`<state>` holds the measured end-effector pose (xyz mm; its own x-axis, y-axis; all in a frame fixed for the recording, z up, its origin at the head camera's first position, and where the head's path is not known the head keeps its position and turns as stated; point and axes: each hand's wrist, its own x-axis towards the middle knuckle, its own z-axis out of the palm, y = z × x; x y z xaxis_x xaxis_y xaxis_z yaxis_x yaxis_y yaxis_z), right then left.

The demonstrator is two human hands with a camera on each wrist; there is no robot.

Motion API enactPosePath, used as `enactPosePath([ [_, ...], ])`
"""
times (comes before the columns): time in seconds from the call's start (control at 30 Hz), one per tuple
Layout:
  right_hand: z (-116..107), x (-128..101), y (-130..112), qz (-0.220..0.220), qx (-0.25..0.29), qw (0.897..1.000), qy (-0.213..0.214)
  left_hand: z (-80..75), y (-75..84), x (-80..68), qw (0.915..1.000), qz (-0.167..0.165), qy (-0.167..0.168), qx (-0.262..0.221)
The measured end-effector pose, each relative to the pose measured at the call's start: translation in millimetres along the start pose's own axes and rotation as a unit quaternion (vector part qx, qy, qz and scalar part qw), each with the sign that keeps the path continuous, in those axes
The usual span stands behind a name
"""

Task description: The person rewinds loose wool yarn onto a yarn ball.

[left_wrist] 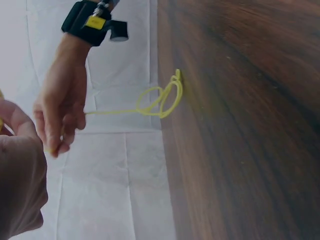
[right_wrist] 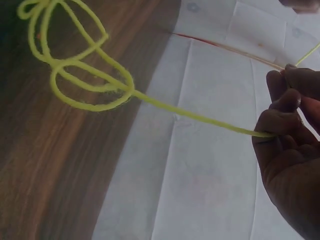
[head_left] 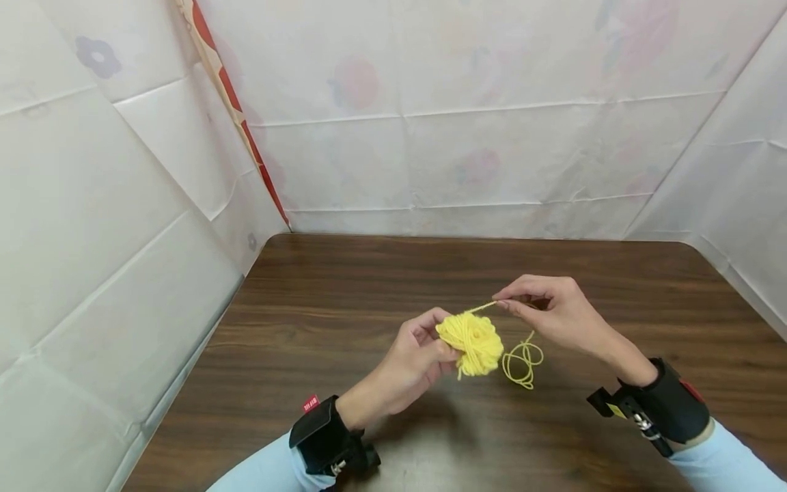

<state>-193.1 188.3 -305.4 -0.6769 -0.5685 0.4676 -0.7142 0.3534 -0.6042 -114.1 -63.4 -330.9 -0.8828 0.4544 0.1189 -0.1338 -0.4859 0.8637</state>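
Note:
A ball of yellow yarn (head_left: 472, 343) is held up over the table by my left hand (head_left: 413, 362), thumb on its near side and fingers behind. Up and to the right, my right hand (head_left: 556, 311) pinches the strand (head_left: 482, 307) that runs taut from the top of the ball. Below that hand dangles a loose, looped tangle of the same yarn (head_left: 522, 362). In the right wrist view the tail (right_wrist: 200, 118) leads from the curled fingers (right_wrist: 280, 120) to the loops (right_wrist: 90, 75). The left wrist view shows only the edge of my left hand (left_wrist: 20, 170).
The brown wood-grain table (head_left: 295, 328) lies under both hands. White printed sheeting (head_left: 479, 137) hangs behind it and along both sides, with a red-and-cream strip (head_left: 236, 113) at the back left corner. Each wrist wears a black camera strap (head_left: 326, 434).

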Motion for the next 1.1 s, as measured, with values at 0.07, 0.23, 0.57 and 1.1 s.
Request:
enactPosePath([
  [0.07, 2, -5, 0, -0.013, -0.002, 1.000, -0.018, -1.3, 2.5, 1.4, 0.9998, 0.001, 0.018, -0.007],
  [0.23, 16, -22, -12, -0.077, 0.012, 0.994, -0.075, -4.6, 4.0, 3.5, 0.9975, 0.004, 0.070, -0.005],
  [0.57, 30, -32, -53, -0.165, -0.017, 0.982, -0.088, -10.6, -1.1, 8.2, 0.9825, 0.001, 0.160, 0.096],
  [1.1, 15, -14, -64, -0.302, -0.109, 0.947, 0.026, -10.9, -6.3, 5.6, 0.9714, -0.028, 0.115, 0.206],
])
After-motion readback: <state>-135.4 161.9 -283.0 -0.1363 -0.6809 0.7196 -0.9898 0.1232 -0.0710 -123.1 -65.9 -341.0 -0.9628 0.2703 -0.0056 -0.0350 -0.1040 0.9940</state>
